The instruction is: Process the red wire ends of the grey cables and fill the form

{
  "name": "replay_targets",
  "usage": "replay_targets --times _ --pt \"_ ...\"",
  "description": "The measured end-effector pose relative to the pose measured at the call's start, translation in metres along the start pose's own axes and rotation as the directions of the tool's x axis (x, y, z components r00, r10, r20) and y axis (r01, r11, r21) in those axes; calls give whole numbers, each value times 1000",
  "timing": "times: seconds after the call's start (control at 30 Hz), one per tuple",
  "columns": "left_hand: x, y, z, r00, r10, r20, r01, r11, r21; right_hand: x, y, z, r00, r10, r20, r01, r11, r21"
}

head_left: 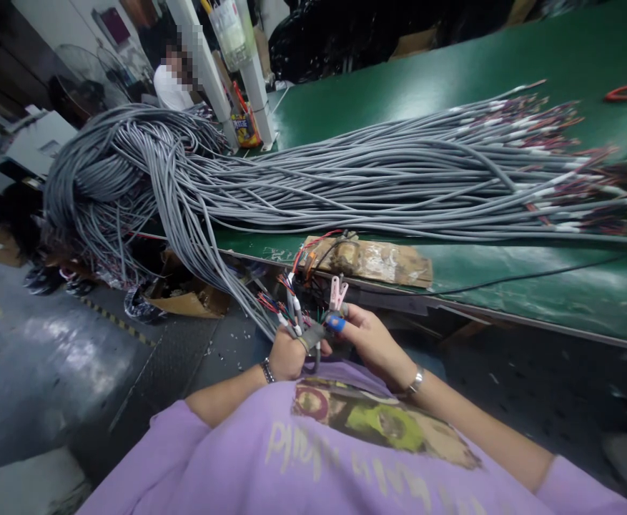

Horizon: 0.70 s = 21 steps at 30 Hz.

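My left hand (287, 355) is closed around the ends of several grey cables (249, 304), with dark grey wrapping on its fingers. Stripped red, blue and black wires (271, 302) fan out above that fist, below white sleeves. Beside it, my right hand (369, 336) has thumb and fingers pinched together, with blue tape (335, 322) around the thumb. Thin coloured wires reach toward those fingertips; what they grip is too small to tell. A pink clothes peg (338, 292) stands upright just above the right fingertips. Whether the hand touches it is unclear.
A long bundle of grey cables (345, 179) lies across the green table (506, 279) and hangs over its left end. A taped wooden board (382, 262) sits at the near edge. A cardboard box (189, 299) is below. Another person (171, 87) is at the back left.
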<state>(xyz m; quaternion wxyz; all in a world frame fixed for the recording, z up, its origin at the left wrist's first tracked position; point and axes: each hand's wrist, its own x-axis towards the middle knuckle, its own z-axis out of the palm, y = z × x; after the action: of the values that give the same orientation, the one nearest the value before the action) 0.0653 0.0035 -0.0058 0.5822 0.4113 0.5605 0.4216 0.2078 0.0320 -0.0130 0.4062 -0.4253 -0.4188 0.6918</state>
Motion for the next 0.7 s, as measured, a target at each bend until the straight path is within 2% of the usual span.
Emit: replay_targets --times 0.1,0.2,0.3,0.4,0.5,0.57,0.63,0.7 --pt "0 0 -1 1000 5 -6 -5 1000 -4 1 7 -5 999 -10 -36 11 999 36" --pt "-2 1 -2 1000 18 5 -18 1000 -25 -1 12 -13 999 -11 -48 19 986 164" --pt "-3 3 -4 1000 -6 21 7 997 -72 -1 8 -18 998 7 -58 10 958 288" --pt "-2 5 -4 996 -31 83 39 995 -93 5 -1 -16 998 51 -22 -42 946 320" --pt "0 10 0 982 -72 172 93 989 -114 15 -7 -11 999 32 21 -36 962 271" --pt "3 14 4 975 -103 196 131 983 -132 21 -7 -9 997 -55 -49 63 982 177" --pt "4 18 7 972 -114 204 145 979 -144 24 -7 -7 970 -174 -169 187 980 62" --pt "6 20 9 971 -114 208 147 978 -151 24 -5 -5 946 -234 -226 246 969 29"
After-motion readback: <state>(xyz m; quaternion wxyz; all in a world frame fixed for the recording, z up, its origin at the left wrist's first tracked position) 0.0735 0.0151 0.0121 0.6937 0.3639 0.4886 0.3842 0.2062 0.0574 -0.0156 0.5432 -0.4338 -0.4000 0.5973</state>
